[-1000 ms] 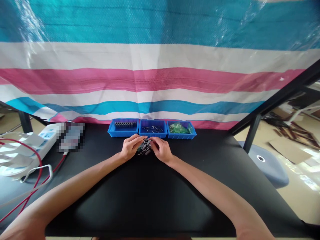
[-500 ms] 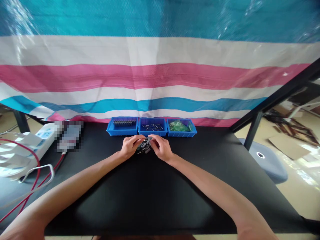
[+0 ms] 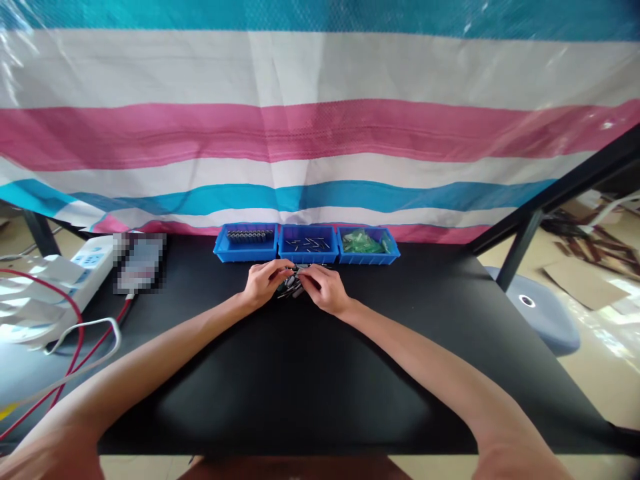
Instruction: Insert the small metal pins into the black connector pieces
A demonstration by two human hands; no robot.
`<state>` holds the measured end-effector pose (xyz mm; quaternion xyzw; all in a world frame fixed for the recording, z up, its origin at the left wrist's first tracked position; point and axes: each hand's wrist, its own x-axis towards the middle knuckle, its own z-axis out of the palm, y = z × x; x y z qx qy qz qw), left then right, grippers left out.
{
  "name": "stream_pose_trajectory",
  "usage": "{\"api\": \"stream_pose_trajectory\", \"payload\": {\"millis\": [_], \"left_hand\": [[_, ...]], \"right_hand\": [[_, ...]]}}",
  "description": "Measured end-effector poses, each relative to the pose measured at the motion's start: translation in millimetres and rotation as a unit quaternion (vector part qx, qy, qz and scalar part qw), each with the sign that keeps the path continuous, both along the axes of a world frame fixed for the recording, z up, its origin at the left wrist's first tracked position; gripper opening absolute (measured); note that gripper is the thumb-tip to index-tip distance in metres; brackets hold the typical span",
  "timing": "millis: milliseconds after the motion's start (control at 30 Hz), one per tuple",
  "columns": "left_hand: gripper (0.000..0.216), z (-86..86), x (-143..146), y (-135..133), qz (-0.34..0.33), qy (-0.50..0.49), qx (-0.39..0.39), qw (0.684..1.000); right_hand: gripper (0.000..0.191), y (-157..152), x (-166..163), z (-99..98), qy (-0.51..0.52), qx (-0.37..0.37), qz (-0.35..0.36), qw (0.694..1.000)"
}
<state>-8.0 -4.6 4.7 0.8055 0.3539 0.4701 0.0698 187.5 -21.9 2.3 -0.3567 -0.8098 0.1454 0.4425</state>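
My left hand (image 3: pixel 266 281) and my right hand (image 3: pixel 324 287) meet over a loose pile of small grey, black and silvery parts (image 3: pixel 290 288) on the black table. Both hands are closed, thumbs against fingers, with the fingertips almost touching. A small dark piece seems to sit between the fingertips, too small to name. Just behind stand three blue bins: the left bin (image 3: pixel 246 253) has a row of dark metal cylinders (image 3: pixel 250 235), the middle bin (image 3: pixel 307 256) thin metal pins (image 3: pixel 310 243), the right bin (image 3: pixel 369 258) green pieces (image 3: pixel 361 241). My fingers partly cover the pile.
On the left lie a white power strip (image 3: pixel 95 263), a blurred-out device (image 3: pixel 141 263) and red and white cables (image 3: pixel 80 320). A striped plastic sheet (image 3: pixel 320 133) hangs behind the bins. At the right are a black frame post (image 3: pixel 520 250) and a grey stool (image 3: pixel 545 320).
My fingertips have come closer together above the pile, the right hand reaching slightly left. The view has tilted down a little, so the sheet sits higher.
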Motion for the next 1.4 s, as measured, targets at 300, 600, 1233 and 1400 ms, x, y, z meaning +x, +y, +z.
{"api": "stream_pose_trajectory", "payload": {"millis": [300, 600, 1233, 1400], "left_hand": [[0.013, 1.0, 0, 1, -0.020, 0.000, 0.009, 1.000], [0.016, 5.0, 0, -6, -0.014, -0.013, -0.003, 1.000], [0.023, -0.8, -2, -1, -0.035, -0.023, 0.030, 0.999], [0.017, -1.4, -1, -1, -0.014, -0.022, 0.019, 0.999]], "right_hand": [[0.016, -5, 4, 4.3, 0.043, 0.008, -0.029, 0.999], [0.017, 6, -1, -6.9, -0.018, -0.013, -0.019, 1.000], [0.019, 0, 1, 5.1, 0.014, -0.036, -0.025, 0.999], [0.020, 0, 1, 3.2, 0.008, -0.033, -0.019, 0.999]]}}
